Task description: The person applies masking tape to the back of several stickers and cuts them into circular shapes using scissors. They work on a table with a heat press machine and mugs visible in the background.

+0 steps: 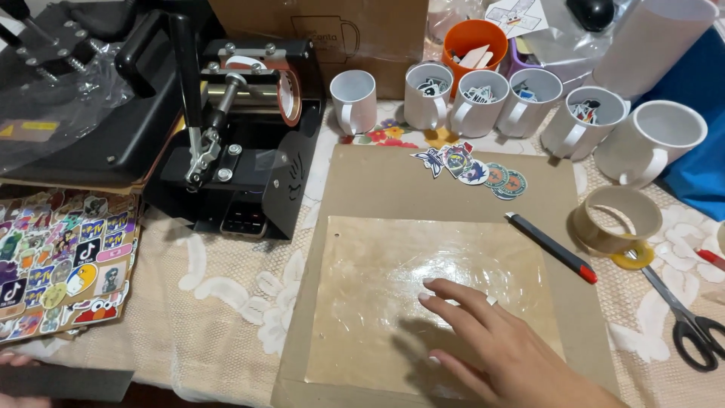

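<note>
The right hand [491, 340] lies nearest the camera, fingers spread wide and flat, holding nothing; its fingertips [429, 281] press on the clear plastic sheet [377, 287]. That sheet lies flat on a brown cardboard board [362, 181], squared to it, edges parallel, and nearly square itself, so no long axis is plain. The board lies beneath the hand and reaches away from it across the lace-covered tabletop [219, 302].

Far beyond the hand and to its left stands a black mug press [242, 143]. A row of white mugs [483, 102] stands beyond the board's far edge. Well to the left of the hand lies a sheet of colourful stickers [64, 264]. To the right of the hand sit a roll of brown tape [615, 219] and black scissors [687, 317]. Just beyond the fingertips a craft knife [551, 248] lies slanting, its red end nearer the scissors. A few cut stickers [472, 170] sit at the board's far edge.

Smoothing the sheet well likely calls for flat, even pressure, worked from the middle outward.

At the lower left edge a fingertip of the left hand [11, 360] shows; its state cannot be told.
</note>
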